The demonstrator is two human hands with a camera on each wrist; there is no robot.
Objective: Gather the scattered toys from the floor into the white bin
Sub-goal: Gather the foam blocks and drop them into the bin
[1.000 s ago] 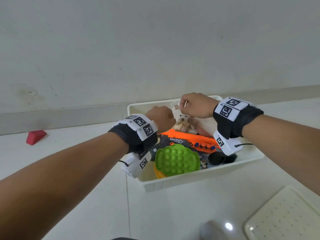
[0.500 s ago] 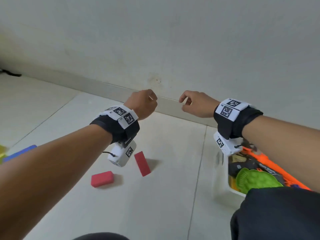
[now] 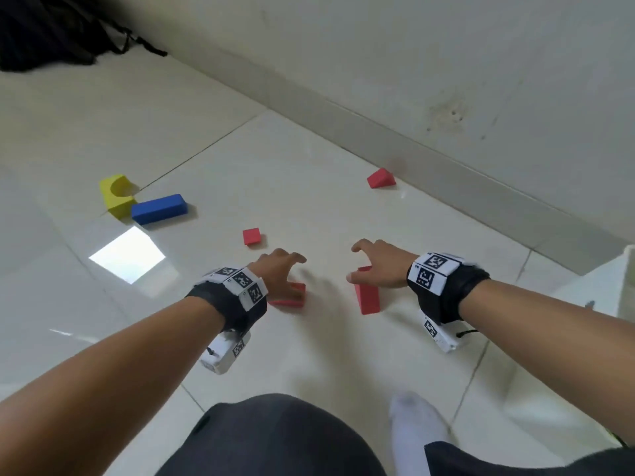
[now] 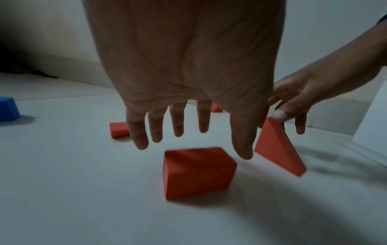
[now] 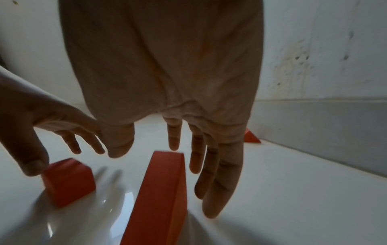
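Observation:
My left hand [image 3: 292,269] hovers with spread fingers [image 4: 178,122] over a flat red block [image 3: 290,297], seen close up under the palm as the red block [image 4: 199,172]; its thumb reaches down beside the block. My right hand [image 3: 360,266] is spread over a long red block [image 3: 367,298] that stands tilted on the floor. Its thumb sits at the upper end of the long block [image 4: 278,152], and its fingers [image 5: 211,165] hang along the right side of the long block [image 5: 163,190]. Neither hand grips anything. The white bin [image 3: 626,286] shows at the right edge.
More toys lie on the white tile floor: a small red cube [image 3: 251,236], a red wedge [image 3: 380,178] by the skirting, a blue block [image 3: 159,208] and a yellow notched block [image 3: 117,195]. A black bag [image 3: 51,29] lies far left. My knee [image 3: 275,438] is below.
The view has swung left from the bin to the floor. Both hands have dropped from chest height and opened over the two red blocks.

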